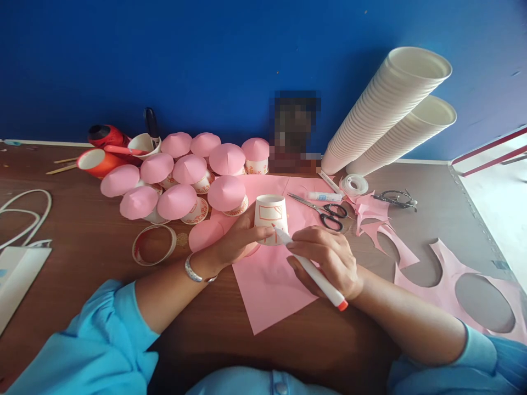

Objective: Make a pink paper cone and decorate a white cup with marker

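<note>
A white paper cup (267, 206), turned upside down, carries a drawn orange window-like rectangle and some lines lower down. My left hand (239, 238) grips it from the left side, thumb across its front. In my right hand (329, 258) is a white marker (315, 274) with an orange end, its tip at the cup's lower front. Pink paper (275, 291) lies beneath both hands. Just behind the cup to the left stand several decorated cups with pink paper cones (226, 192) on top.
Scissors (321, 209), a glue stick (325, 196) and a tape roll (354, 185) lie right of the cup. Pink cut-out scraps (424, 280) spread farther right. Tall stacks of white cups (382, 104) lean by the blue wall. A larger tape ring (154, 245) and white bag (24, 274) are left.
</note>
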The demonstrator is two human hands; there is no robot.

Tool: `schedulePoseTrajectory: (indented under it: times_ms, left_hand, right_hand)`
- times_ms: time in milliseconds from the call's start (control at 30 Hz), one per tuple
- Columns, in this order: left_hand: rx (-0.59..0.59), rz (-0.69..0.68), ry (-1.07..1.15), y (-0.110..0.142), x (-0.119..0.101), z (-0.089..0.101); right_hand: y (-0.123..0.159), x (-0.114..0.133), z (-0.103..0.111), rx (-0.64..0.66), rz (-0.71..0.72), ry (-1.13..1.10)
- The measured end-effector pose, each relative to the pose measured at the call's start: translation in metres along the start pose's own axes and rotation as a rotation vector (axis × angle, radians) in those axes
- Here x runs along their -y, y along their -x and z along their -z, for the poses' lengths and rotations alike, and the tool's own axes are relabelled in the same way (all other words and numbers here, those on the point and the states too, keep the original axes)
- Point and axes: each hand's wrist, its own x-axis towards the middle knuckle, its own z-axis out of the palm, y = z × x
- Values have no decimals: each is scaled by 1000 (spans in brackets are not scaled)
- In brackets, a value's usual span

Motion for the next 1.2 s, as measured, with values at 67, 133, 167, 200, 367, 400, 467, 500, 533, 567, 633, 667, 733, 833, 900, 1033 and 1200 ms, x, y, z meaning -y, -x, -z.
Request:
schedulePoseTrajectory:
  times_ms: [67,133,167,200,367,400,467,500,533,567,633,667,733,833,900,1033,1200]
  left_hand:
    - [-15,9,1,0,1,0]
    - [-24,31,-11,1,2,0]
    - [-22,41,-18,1,2,1]
    - [-19,47,-23,1,2,1]
    - [-21,49,-6,1,1,0]
    - [-21,53,-5,1,1,0]
    - [-18,59,-19,1,1,-1]
    - [-17,59,-28,1,1,-1]
    - [-16,57,-36,1,1,-1]
    - [-14,56,-40,1,0,-1]
    - [-14,58,-42,2,0,-2]
    - [-17,61,-42,2,-1,-2]
    - [-23,63,-42,1,0,-1]
    - [-21,47,-21,1,2,0]
    - [-25,45,-5,1,3,1]
    - [-40,47,2,1,2,1]
    - [-36,19,54,0,1,1]
  right_hand:
    - [0,1,0,-9,4,27]
    - [-1,1,0,-26,-27,65]
    - [-2,1,0,-28,-45,79]
    - [-3,0,1,-25,-57,86]
    - [-4,-1,1,-30,-55,82]
    - [-3,-1,1,-31,-57,84]
    - [-3,-1,1,-26,-62,90]
    - [-2,-1,0,-23,-67,93]
    - [-2,-2,0,-21,-69,92]
    - [-2,-2,0,-22,-69,88]
    - [-2,-2,0,-25,-67,78]
    - [-2,-3,0,-25,-66,74]
    - [-2,-2,-1,-27,-67,76]
    - [-1,-2,-1,-23,-71,84]
    - [0,-2,-2,-19,-68,82]
    - [2,-3,-1,-16,-80,63]
    - [1,-4,-2,-23,-88,54]
